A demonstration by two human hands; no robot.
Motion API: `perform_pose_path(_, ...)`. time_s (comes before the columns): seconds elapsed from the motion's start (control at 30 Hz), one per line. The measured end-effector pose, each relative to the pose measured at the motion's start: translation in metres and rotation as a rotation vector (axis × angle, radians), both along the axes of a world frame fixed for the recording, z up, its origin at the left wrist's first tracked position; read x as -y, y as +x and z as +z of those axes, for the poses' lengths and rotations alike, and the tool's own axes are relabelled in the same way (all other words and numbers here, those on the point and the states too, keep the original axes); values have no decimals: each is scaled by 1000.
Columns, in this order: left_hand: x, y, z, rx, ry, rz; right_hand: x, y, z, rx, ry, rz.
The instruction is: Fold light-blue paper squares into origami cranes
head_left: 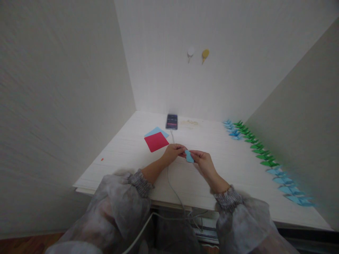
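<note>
My left hand [173, 152] and my right hand [202, 159] meet above the middle of the white table [127, 155]. Both pinch a small folded piece of light blue paper [189, 156] between their fingertips. The fingers of each hand are closed on the paper. A grey cable [172, 185] runs under my hands toward the table's front edge.
A red paper square [156, 141] lies on a light blue one [156, 131] at the back left. A phone [172, 121] lies near the far wall. Several folded green and blue paper pieces [262, 155] line the right wall. Two hooks [197, 54] hang on the wall.
</note>
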State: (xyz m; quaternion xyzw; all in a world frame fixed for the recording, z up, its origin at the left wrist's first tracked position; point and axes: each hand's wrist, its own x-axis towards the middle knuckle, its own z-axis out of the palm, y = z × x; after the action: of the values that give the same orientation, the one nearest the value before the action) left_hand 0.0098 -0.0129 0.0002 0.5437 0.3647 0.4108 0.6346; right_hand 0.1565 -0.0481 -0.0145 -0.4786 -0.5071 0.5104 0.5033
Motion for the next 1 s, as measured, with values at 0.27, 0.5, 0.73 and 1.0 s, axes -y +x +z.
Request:
perform_pose_path(0.27,0,-3,1,-179,180,-4,-1,1,-1,134,73,-4)
perform_pose_path(0.5,1,-2,2,-167,183,-6,-1,-3,0,173,103,-28)
perform_pose_path(0.73,2,1,-1,-166,118,15,0,-3,2,301,148,-58)
perform_pose_path(1.0,0,0,-2,-104,57,43,0,-1,9,270,143,20)
